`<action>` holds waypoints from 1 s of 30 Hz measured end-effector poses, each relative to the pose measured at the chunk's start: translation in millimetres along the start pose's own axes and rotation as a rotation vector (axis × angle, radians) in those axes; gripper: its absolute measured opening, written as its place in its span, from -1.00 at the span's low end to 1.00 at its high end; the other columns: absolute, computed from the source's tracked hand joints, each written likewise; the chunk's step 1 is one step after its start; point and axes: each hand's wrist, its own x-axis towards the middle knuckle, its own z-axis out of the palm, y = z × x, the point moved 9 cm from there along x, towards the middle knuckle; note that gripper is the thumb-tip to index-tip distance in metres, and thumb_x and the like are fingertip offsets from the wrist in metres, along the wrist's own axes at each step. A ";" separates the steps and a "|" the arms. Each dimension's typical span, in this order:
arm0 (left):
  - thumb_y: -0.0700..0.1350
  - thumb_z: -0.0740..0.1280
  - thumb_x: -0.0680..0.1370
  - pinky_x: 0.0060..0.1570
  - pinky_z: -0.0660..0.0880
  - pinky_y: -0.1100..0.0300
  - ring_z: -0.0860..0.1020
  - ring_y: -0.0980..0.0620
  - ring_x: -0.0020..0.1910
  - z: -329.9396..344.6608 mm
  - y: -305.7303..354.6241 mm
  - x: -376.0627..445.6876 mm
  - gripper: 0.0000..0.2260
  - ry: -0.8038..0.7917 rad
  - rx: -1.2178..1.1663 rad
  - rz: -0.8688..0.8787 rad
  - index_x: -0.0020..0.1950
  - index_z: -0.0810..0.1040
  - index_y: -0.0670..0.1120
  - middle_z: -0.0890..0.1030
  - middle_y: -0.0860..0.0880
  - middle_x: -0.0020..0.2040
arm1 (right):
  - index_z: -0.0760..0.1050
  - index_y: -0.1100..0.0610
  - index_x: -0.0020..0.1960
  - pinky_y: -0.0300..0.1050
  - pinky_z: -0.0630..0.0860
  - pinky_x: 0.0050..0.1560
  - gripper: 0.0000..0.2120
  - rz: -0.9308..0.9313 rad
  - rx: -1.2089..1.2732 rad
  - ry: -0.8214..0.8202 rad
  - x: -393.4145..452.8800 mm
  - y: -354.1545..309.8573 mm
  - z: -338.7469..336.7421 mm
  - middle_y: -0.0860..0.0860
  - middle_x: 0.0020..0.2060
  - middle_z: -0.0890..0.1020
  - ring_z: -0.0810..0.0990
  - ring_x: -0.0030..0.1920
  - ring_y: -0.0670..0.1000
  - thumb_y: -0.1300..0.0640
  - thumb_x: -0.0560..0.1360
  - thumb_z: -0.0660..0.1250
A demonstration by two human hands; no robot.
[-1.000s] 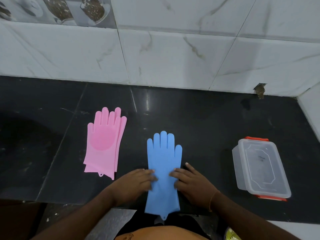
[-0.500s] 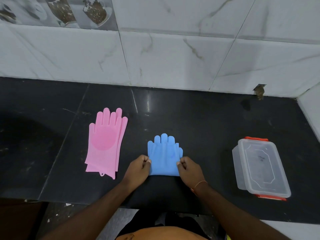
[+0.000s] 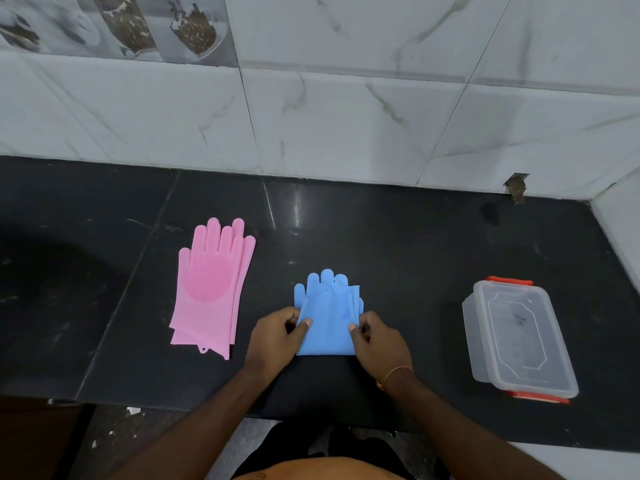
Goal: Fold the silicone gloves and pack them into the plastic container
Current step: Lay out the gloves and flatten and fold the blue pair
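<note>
The blue silicone gloves (image 3: pixel 327 313) lie folded in half on the black counter (image 3: pixel 398 244), cuff laid over the palm, fingertips pointing at the wall. My left hand (image 3: pixel 275 336) pinches the folded layer's left edge and my right hand (image 3: pixel 377 341) pinches its right edge. The pink silicone gloves (image 3: pixel 211 289) lie flat and stacked, unfolded, to the left. The clear plastic container (image 3: pixel 519 337) with orange-red clips stands at the right with its lid on.
A white marble-tiled wall (image 3: pixel 346 116) runs behind the counter, with a side wall at the far right. The counter's front edge is just below my wrists. A dark patch covers the counter's far left.
The blue gloves went from lying full length to folded in half, cuff brought up over the palm. My hands moved forward with the cuff and now pinch the fold's sides.
</note>
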 end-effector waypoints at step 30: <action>0.07 0.52 0.60 0.17 0.69 -0.02 0.73 0.03 0.09 22.3 -9.5 30.4 -0.73 -0.172 -0.293 -0.280 0.22 0.71 -0.04 0.76 0.02 0.11 | 0.66 0.12 0.06 0.12 0.75 -0.11 -0.86 0.394 0.734 -0.177 30.0 13.6 26.4 0.10 -0.01 0.77 0.78 -0.06 0.10 0.18 0.52 0.55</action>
